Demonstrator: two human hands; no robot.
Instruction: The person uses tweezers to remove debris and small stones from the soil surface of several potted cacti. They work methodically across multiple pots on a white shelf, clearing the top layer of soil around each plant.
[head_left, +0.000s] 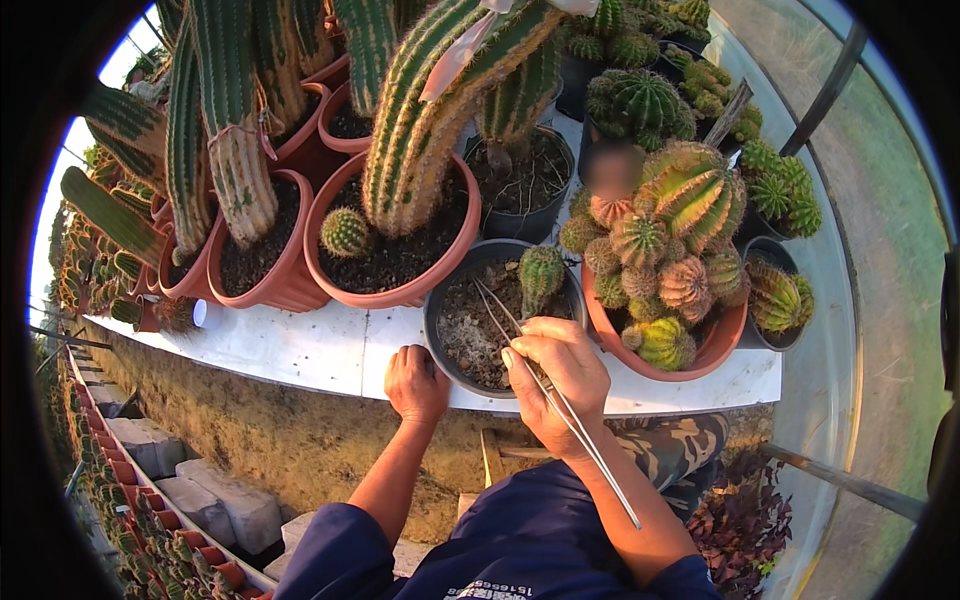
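In my right hand is a pair of long metal tweezers, held between thumb and fingers. Its tips are slightly apart, at the soil's surface in a round black plastic pot. A small green columnar cactus stands upright in this pot, right of the tips. Pale, dry crumbs of soil lie around the middle. Beside the pot's left wall, my left hand rests curled at the front edge of the white tabletop. Nothing shows in it, though its palm is hidden.
A terracotta-coloured pot with clustered cacti stands close on the right. To the left, another pot holds a leaning columnar cactus and a small round one. More potted cacti crowd behind. Concrete blocks lie lower left.
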